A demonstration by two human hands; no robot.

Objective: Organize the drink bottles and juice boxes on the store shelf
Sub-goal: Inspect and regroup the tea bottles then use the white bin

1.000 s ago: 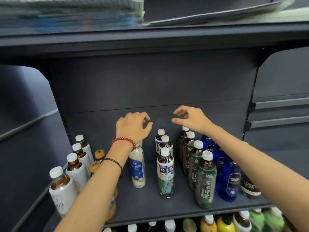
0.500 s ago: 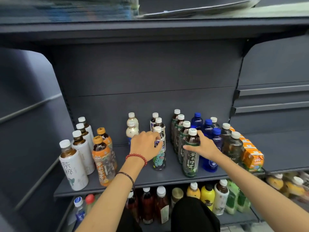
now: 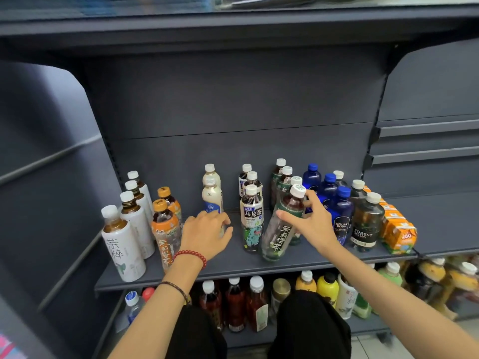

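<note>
On the grey shelf (image 3: 233,265) stand rows of drink bottles. My right hand (image 3: 312,224) grips the front green-label tea bottle (image 3: 278,234) near its neck, and the bottle leans to the right with its base near the shelf's front. My left hand (image 3: 207,233) is curled round the lower part of the front cream milk tea bottle (image 3: 212,196), hiding its base. An oolong tea bottle (image 3: 251,218) stands upright between my hands. Orange juice boxes (image 3: 399,234) line the shelf's right end.
White-label tea bottles (image 3: 124,244) and orange-capped bottles (image 3: 166,229) fill the left side. Blue soda bottles (image 3: 342,216) and dark Forest Soda bottles (image 3: 365,224) stand right of my right hand. The shelf below (image 3: 363,327) holds several more bottles.
My left hand left the oolong bottle and moved left to the cream bottle. My right hand closed on the green-label bottle and tipped it. The view pulled back and down.
</note>
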